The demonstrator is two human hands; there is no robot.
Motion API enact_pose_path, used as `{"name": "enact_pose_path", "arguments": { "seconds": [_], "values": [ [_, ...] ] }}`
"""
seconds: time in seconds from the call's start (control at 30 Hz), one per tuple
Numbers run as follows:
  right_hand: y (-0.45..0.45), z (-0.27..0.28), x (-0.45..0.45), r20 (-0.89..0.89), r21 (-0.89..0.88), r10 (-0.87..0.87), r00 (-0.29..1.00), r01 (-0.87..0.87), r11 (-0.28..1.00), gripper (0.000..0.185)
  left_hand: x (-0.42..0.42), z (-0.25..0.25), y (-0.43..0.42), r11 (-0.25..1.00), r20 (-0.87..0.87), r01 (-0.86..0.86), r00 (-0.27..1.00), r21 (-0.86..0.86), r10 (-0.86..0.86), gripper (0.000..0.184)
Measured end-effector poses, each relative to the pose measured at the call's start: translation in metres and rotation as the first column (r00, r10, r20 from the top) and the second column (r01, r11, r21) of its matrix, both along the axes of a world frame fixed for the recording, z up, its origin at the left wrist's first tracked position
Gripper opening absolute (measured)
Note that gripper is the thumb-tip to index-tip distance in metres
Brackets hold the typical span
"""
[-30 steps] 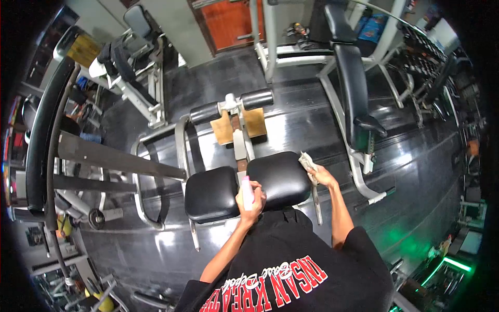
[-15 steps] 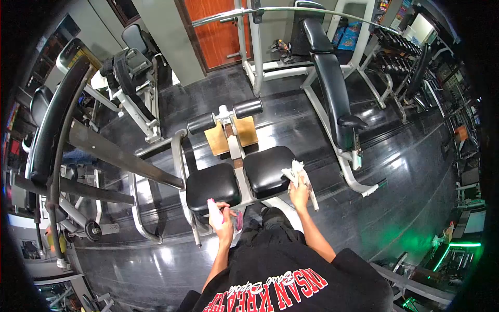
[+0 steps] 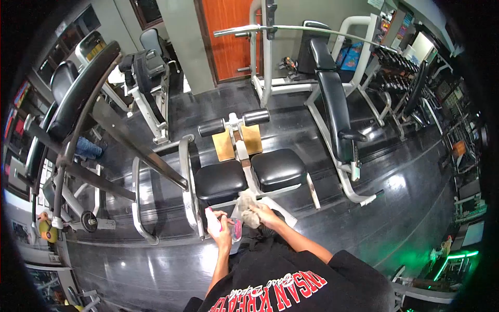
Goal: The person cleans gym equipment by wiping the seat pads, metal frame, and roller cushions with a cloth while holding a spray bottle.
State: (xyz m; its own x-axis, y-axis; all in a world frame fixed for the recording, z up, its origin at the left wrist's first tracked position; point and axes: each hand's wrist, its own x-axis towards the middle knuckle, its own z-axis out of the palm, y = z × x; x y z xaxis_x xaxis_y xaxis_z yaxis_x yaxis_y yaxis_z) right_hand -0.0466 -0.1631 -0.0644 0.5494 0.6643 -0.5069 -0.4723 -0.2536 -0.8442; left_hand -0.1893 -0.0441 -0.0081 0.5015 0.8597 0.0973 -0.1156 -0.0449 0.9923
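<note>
- Black padding covers the two halves of the seat (image 3: 278,169), the landmark here; the wearer's hands are at its near side.
- Grey-white and crumpled, the cloth (image 3: 249,208) is bunched in the right hand (image 3: 269,217), just in front of the gap between the seat's halves. Those fingers are curled around its near side; how tightly they press cannot be told.
- The left hand (image 3: 223,236) has its fingers wrapped part-way round the bottle (image 3: 212,222), in front of the seat's left half. The bottle is tilted, its pink top pointing up and away; whether a finger sits on a trigger is unclear.
- What has just changed: the cloth has come away from the seat's right half and moved left, next to the bottle. That puts both held things close together, though whether they touch cannot be told.
- Beyond the seat are two black rollers (image 3: 211,127) and a tan board (image 3: 251,139); farther beyond it is an orange door (image 3: 226,41).
- Right of the seat, a padded bench (image 3: 335,112) slopes beneath a barbell (image 3: 306,28).
- Far left of the seat, another person's blue-clad leg (image 3: 88,148) shows behind a machine.
</note>
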Motion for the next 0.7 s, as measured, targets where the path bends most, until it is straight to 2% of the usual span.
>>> {"name": "enact_pose_path", "arguments": {
  "seconds": [0.07,0.13,0.17,0.2,0.23,0.27,0.3,0.33,0.37,0.4,0.43,0.47,0.5,0.53,0.57,0.6,0.63,0.67,0.7],
  "values": [
    [-0.015,0.001,0.012,-0.287,0.226,-0.190,0.939,0.259,0.939,0.028,-0.007,0.004,-0.003,0.998,-0.030,0.038,0.999,0.048,-0.037,0.042],
    [-0.032,-0.017,0.044,-0.076,0.280,-0.295,0.952,0.304,0.911,0.025,-0.011,0.006,-0.007,1.000,0.008,0.000,1.000,0.008,0.000,0.040],
    [-0.034,0.005,0.060,0.182,0.066,-0.305,0.935,0.298,0.952,0.024,-0.015,0.003,-0.009,1.000,0.020,-0.013,1.000,-0.009,0.014,0.041],
    [-0.034,0.031,0.077,0.427,-0.147,-0.246,0.870,0.335,0.931,0.023,-0.018,0.001,-0.010,0.999,0.032,-0.025,0.999,-0.025,0.026,0.041],
    [-0.035,0.031,0.092,0.671,-0.021,-0.246,0.700,0.349,0.937,0.024,-0.022,0.003,-0.012,1.000,-0.018,-0.009,1.000,-0.010,0.009,0.037],
    [-0.036,0.030,0.105,0.849,0.103,-0.254,0.463,0.325,0.940,0.025,-0.025,0.001,-0.013,1.000,-0.016,-0.014,1.000,-0.009,0.014,0.037],
    [-0.038,-0.004,0.128,0.998,0.064,-0.065,-0.009,0.352,0.934,0.034,-0.028,-0.003,-0.014,1.000,-0.031,-0.014,0.999,-0.010,0.014,0.035],
    [-0.035,0.000,0.122,0.998,0.063,-0.065,-0.007,0.349,0.935,0.034,-0.031,-0.005,-0.017,1.000,-0.048,-0.012,0.999,-0.013,0.012,0.033],
    [-0.029,0.003,0.111,0.981,-0.188,0.147,0.128,0.404,0.895,0.037,-0.033,-0.006,-0.020,1.000,-0.050,-0.015,0.999,-0.011,0.014,0.033],
    [-0.019,0.003,0.099,0.901,-0.427,0.339,0.270,0.422,0.800,0.041,-0.033,-0.003,-0.022,0.999,-0.044,-0.027,0.999,-0.037,0.026,0.032],
    [-0.007,-0.002,0.084,0.907,-0.412,0.329,0.264,0.394,0.821,0.043,-0.030,-0.001,-0.023,0.997,-0.038,-0.039,0.999,-0.063,0.037,0.030],
    [-0.001,-0.007,0.070,0.865,-0.480,0.409,0.290,0.248,0.841,0.042,-0.027,-0.001,-0.023,0.997,-0.043,-0.039,0.998,-0.066,0.036,0.030],
    [0.002,-0.038,0.052,0.977,-0.197,0.181,0.114,0.154,0.968,0.042,-0.025,-0.001,-0.025,0.998,-0.066,-0.027,0.998,-0.061,0.023,0.034],
    [0.007,-0.015,0.030,0.772,-0.471,0.475,0.423,-0.122,0.874,0.044,-0.025,-0.002,-0.026,0.998,-0.090,-0.011,0.996,-0.056,0.006,0.038],
    [0.010,-0.011,0.009,0.595,-0.535,0.551,0.586,-0.223,0.815,0.048,-0.023,-0.015,-0.025,0.997,-0.123,-0.001,0.992,-0.074,-0.008,0.041],
    [0.014,-0.047,-0.008,0.609,-0.406,0.419,0.674,-0.189,0.894,0.050,-0.022,-0.014,-0.027,0.997,-0.128,0.003,0.992,-0.076,-0.012,0.041],
    [0.004,-0.080,-0.015,0.610,-0.339,0.369,0.701,-0.191,0.921,0.049,-0.017,-0.014,-0.028,0.999,-0.106,0.024,0.994,-0.049,-0.030,0.049],
    [0.002,-0.063,-0.014,0.606,-0.271,0.326,0.726,-0.198,0.942,0.048,-0.011,-0.010,-0.031,0.999,-0.085,0.038,0.996,-0.022,-0.039,0.058],
    [-0.004,-0.047,-0.003,0.768,-0.114,0.205,0.606,-0.185,0.976,0.046,-0.008,-0.007,-0.034,1.000,-0.059,0.021,0.998,-0.024,-0.022,0.059]
  ]
}}
